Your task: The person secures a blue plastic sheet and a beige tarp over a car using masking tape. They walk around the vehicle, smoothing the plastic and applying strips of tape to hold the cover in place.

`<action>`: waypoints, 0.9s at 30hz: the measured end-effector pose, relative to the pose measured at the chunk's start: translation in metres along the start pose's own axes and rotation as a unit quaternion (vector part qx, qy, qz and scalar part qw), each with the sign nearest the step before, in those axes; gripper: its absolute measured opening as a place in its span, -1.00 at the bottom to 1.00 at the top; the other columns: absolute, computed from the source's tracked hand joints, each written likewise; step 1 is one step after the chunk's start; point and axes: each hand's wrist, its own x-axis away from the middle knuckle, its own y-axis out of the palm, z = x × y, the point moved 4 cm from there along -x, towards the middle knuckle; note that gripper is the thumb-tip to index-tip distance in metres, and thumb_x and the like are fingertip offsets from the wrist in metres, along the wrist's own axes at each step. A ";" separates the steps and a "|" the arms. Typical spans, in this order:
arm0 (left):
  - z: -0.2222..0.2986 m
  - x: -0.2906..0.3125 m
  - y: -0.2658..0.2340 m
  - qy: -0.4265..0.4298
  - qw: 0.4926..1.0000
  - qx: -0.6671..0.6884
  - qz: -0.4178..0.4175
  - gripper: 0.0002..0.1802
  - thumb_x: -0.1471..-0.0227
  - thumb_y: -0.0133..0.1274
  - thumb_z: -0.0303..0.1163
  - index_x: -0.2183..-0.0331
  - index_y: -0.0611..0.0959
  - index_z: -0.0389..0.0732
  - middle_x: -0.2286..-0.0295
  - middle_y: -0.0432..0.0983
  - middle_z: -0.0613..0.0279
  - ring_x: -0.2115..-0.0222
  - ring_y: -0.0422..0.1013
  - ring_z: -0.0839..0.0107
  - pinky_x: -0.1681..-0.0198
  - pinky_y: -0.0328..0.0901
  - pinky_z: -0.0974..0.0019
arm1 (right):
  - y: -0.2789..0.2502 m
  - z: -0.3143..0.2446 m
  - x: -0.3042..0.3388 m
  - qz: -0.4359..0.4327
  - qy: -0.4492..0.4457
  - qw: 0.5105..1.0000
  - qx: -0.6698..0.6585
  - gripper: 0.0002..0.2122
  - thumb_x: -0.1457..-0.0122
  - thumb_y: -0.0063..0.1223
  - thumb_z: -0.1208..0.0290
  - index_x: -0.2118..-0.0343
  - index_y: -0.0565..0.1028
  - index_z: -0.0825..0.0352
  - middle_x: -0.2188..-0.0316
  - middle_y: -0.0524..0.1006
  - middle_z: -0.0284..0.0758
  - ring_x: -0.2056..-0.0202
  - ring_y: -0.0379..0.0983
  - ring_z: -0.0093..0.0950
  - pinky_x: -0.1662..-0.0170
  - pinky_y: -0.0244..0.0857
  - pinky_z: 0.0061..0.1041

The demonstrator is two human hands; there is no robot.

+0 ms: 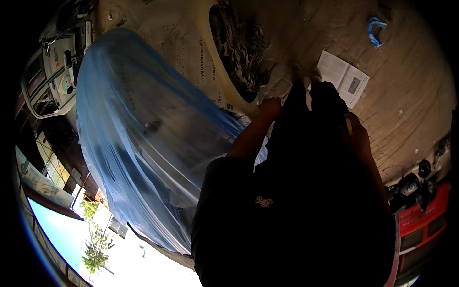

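Note:
My left hand (271, 107) reaches down beside the lower edge of a covered vehicle, close to its pale curved wheel-arch edge (249, 109). Its fingers are lost in shadow, so I cannot tell whether it grips anything. Blue translucent plastic sheeting (143, 124) drapes over the vehicle's body, with printed newspaper (191, 57) along its side. Camouflage cloth (239, 52) fills the wheel opening. My right hand (358, 134) hangs against my right thigh, fingers loosely curved and apart, with nothing visible in it.
A newspaper sheet (342, 76) lies on the brown ground beside my feet. Farther off is a crumpled blue wrapper (377, 31). A light-coloured vehicle (52, 71) stands at the far left. At the lower right are a red vehicle (425, 215) and dark machine parts (411, 186).

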 end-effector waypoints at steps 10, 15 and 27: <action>0.015 -0.090 -0.258 0.026 0.972 0.186 0.137 -0.45 -0.22 -0.03 -0.13 -0.07 0.47 -0.37 0.09 0.51 -0.25 0.07 0.44 -0.18 0.02 0.34 -0.08 | -0.099 -0.126 -0.128 0.064 -0.173 0.983 -0.025 -0.69 -0.28 0.00 0.34 -0.05 0.44 0.30 0.07 0.56 -0.06 0.06 0.51 -0.05 0.02 0.41 -0.24; 0.001 -0.097 -0.379 0.045 0.926 0.318 0.200 -0.44 -0.18 0.08 -0.12 -0.03 0.50 -0.37 0.18 0.58 -0.09 0.18 0.53 -0.02 0.08 0.38 0.08 | -0.164 -0.206 -0.229 0.060 -0.251 0.966 -0.024 -0.66 -0.28 -0.02 0.35 -0.08 0.44 0.32 0.10 0.57 -0.01 0.08 0.52 -0.03 0.04 0.41 -0.22; -0.040 -0.039 -0.714 0.154 0.662 0.690 0.249 -0.70 -0.21 0.14 -0.34 0.10 0.57 -0.32 0.34 0.55 0.28 0.31 0.45 0.55 0.20 0.38 0.39 | -0.240 -0.467 -0.458 -0.077 -0.364 0.925 0.077 -0.56 -0.29 -0.07 0.26 -0.14 0.38 0.42 0.09 0.55 0.10 0.05 0.51 0.03 0.02 0.40 -0.19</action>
